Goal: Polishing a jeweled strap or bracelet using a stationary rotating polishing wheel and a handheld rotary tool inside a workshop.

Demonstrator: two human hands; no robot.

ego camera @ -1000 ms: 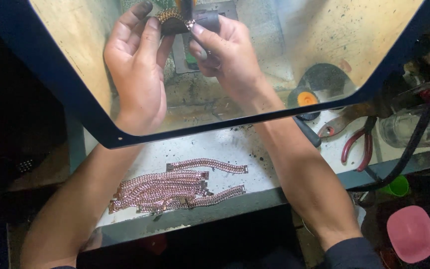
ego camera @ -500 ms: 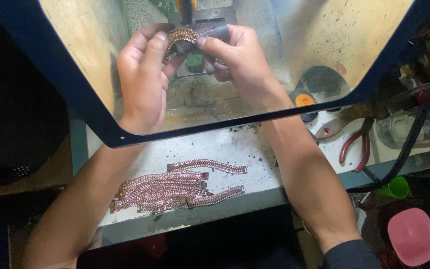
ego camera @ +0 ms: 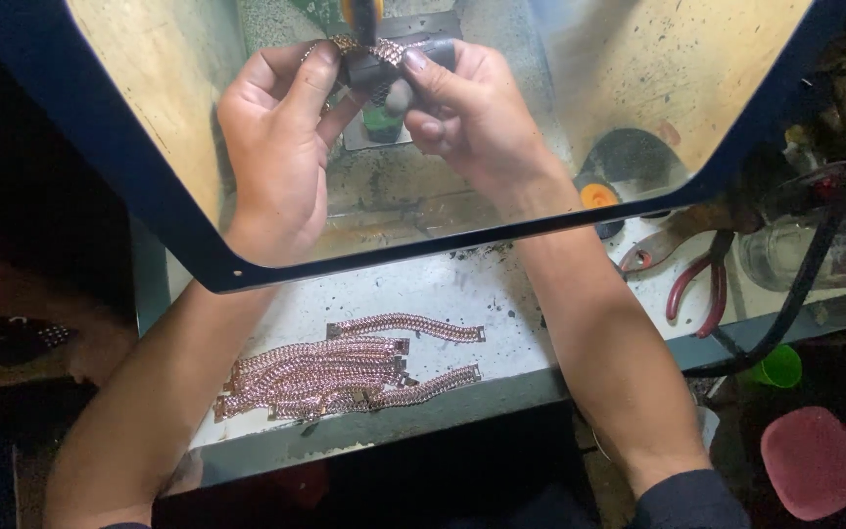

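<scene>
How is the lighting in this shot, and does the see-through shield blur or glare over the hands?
Head view: light is warm and brightest inside the blue-framed clear shield, with hazy glare at its upper right; the left hand and right hand look slightly soft through it. The pink metal chain pieces on the white bench are evenly lit and sharper; the edges fall into darkness.

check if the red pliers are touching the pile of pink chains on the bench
Apart. The head view shows the red pliers right of the right forearm, with bare bench between them and the chain pile.
</scene>
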